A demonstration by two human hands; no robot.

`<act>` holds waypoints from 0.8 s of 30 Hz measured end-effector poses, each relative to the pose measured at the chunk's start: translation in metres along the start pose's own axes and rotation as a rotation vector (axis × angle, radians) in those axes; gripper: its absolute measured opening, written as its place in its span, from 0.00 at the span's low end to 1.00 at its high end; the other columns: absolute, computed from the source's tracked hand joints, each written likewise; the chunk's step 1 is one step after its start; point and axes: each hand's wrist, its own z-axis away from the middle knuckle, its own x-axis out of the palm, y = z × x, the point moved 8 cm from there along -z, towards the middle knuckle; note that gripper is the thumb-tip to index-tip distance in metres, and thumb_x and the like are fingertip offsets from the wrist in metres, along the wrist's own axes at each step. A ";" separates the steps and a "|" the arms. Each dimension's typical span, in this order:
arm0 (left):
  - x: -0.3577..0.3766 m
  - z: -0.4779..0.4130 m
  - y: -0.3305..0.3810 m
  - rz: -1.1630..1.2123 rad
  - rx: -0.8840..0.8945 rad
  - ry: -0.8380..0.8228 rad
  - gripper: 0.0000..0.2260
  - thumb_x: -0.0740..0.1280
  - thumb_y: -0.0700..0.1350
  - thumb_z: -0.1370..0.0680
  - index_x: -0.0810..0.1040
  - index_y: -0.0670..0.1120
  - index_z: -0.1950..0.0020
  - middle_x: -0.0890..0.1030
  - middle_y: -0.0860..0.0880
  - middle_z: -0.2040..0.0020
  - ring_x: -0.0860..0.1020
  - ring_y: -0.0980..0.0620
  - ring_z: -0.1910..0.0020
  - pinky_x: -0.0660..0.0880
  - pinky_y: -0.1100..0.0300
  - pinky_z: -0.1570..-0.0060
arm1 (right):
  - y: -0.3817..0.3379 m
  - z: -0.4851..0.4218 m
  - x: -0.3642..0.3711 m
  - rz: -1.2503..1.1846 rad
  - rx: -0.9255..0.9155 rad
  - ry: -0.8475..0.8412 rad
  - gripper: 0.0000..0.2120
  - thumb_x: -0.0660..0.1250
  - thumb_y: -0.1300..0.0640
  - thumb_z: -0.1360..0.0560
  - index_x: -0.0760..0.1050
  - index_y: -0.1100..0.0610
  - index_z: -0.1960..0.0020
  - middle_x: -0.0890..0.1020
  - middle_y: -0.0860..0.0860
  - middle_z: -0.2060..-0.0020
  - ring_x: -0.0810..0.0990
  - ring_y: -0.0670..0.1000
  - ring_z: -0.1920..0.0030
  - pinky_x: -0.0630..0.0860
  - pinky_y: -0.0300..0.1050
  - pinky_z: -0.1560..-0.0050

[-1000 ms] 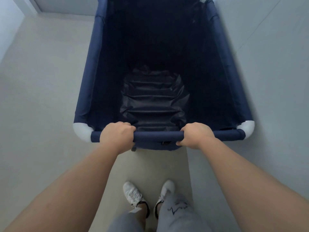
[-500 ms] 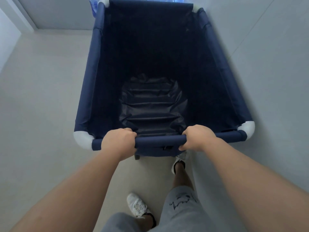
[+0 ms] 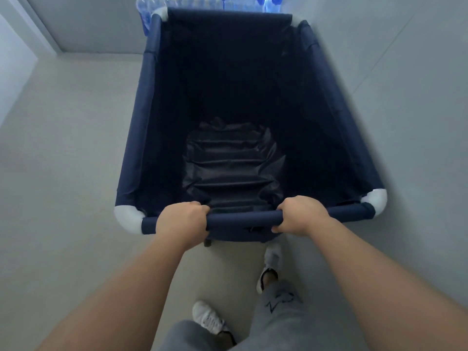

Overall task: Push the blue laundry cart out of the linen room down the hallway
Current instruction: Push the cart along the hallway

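The blue laundry cart (image 3: 141,138) fills the middle of the head view, a deep navy fabric bin with white corner joints. It holds nothing but its creased dark bottom. My left hand (image 3: 181,219) is wrapped around the near padded rail (image 3: 243,220), left of centre. My right hand (image 3: 300,215) grips the same rail to the right. Both arms reach forward from the bottom of the view.
A grey wall (image 3: 405,97) runs close along the cart's right side. Pale floor (image 3: 63,173) lies open to the left. Stacked packs of water bottles (image 3: 202,2) stand just beyond the cart's far end. A wall corner (image 3: 33,26) sits at top left. My feet are below the rail.
The cart's far end and the bottle packs beyond it have come into view at the top. My right foot has stepped forward under the rail. Both hands keep their grip.
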 end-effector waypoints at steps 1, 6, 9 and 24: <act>0.000 -0.001 0.000 -0.002 -0.006 -0.002 0.08 0.66 0.55 0.26 0.77 0.57 0.48 0.79 0.55 0.54 0.78 0.51 0.57 0.76 0.54 0.60 | 0.000 -0.001 -0.001 -0.004 -0.001 -0.003 0.16 0.69 0.37 0.35 0.79 0.45 0.52 0.80 0.44 0.63 0.79 0.49 0.62 0.73 0.45 0.65; -0.003 -0.009 -0.001 -0.033 -0.051 -0.016 0.09 0.65 0.56 0.27 0.76 0.57 0.48 0.78 0.55 0.54 0.78 0.51 0.57 0.70 0.55 0.62 | 0.003 -0.006 -0.003 0.020 -0.018 -0.013 0.16 0.67 0.37 0.32 0.78 0.45 0.50 0.80 0.45 0.61 0.79 0.50 0.59 0.76 0.47 0.60; -0.005 -0.011 -0.002 -0.051 -0.101 -0.042 0.14 0.65 0.61 0.27 0.76 0.58 0.45 0.79 0.55 0.51 0.77 0.51 0.53 0.67 0.55 0.58 | 0.003 -0.009 -0.006 0.026 -0.034 -0.020 0.16 0.67 0.38 0.32 0.77 0.45 0.49 0.80 0.45 0.60 0.79 0.51 0.58 0.76 0.47 0.58; -0.118 -0.034 -0.033 1.039 -0.279 0.431 0.18 0.53 0.58 0.19 0.77 0.58 0.36 0.80 0.61 0.47 0.77 0.61 0.45 0.68 0.67 0.52 | 0.009 -0.009 -0.017 -0.003 0.032 0.011 0.19 0.68 0.34 0.36 0.75 0.44 0.50 0.80 0.44 0.59 0.77 0.50 0.56 0.64 0.49 0.50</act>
